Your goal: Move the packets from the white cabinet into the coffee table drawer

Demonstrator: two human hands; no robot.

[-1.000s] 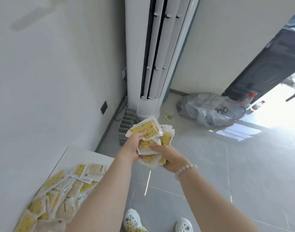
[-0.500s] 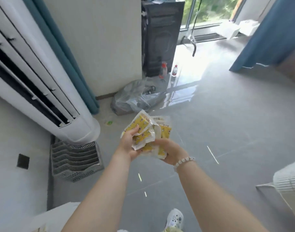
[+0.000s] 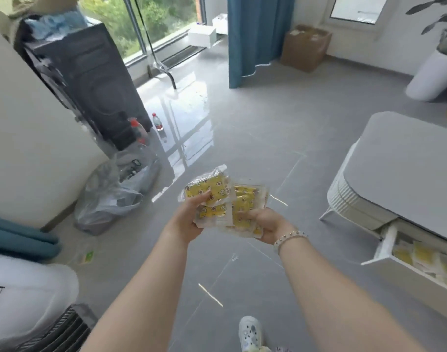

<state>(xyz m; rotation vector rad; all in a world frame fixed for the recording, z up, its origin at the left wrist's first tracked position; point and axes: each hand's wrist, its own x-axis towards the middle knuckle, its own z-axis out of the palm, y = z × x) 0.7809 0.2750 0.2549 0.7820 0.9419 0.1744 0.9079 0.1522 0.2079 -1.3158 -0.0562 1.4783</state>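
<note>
Grey floor (image 3: 242, 138) fills the middle of the view, glossy near the window (image 3: 151, 19). Both arms reach forward over it, and a bundle of packets (image 3: 218, 190), clear wrap with yellow print, is carried in the air between the two hands. The left hand (image 3: 189, 217) grips the bundle from its left side, thumb curled over the top packet's yellow face. The right hand (image 3: 263, 222) holds it from below and from the right, fingers curled round the lower packets; a bead bracelet (image 3: 291, 236) circles that wrist.

At the right stands the table (image 3: 407, 158), with a grey top and a white ribbed side, well apart from the bundle. Its drawer (image 3: 407, 278) is pulled out, and stored packets (image 3: 423, 254) of the same yellow kind lie inside.

At the left a dark unit (image 3: 90, 80) stands by the wall, with a bottle (image 3: 157, 121) beside its foot and a clear bag (image 3: 108, 196) slumped on the floor nearer the person. A blue curtain (image 3: 252, 34) hangs at the back, a brown box (image 3: 306, 47) just right of it, and a white planter (image 3: 433, 74) farther right. One white shoe (image 3: 250, 331) shows at the bottom edge
</note>
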